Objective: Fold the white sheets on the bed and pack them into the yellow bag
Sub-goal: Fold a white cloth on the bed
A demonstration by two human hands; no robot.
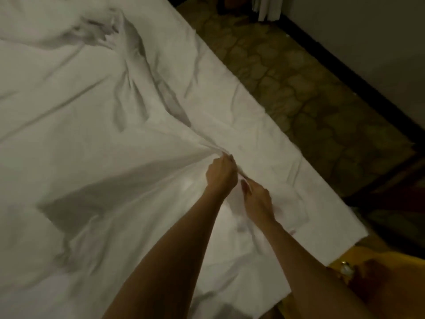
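Observation:
A large white sheet lies rumpled over the bed and fills most of the view. My left hand grips a bunched edge of it near the bed's right side, and creases fan out from that grip toward the upper left. Just to the right and nearer me, my right hand pinches the same edge. A flatter white layer runs along the bed's right edge beneath. A patch of something yellow shows at the lower right; whether it is the bag I cannot tell.
Patterned brown carpet borders the bed on the right. A dark baseboard and a pale wall run along the far right. White cloth hangs at the top. The room is dim.

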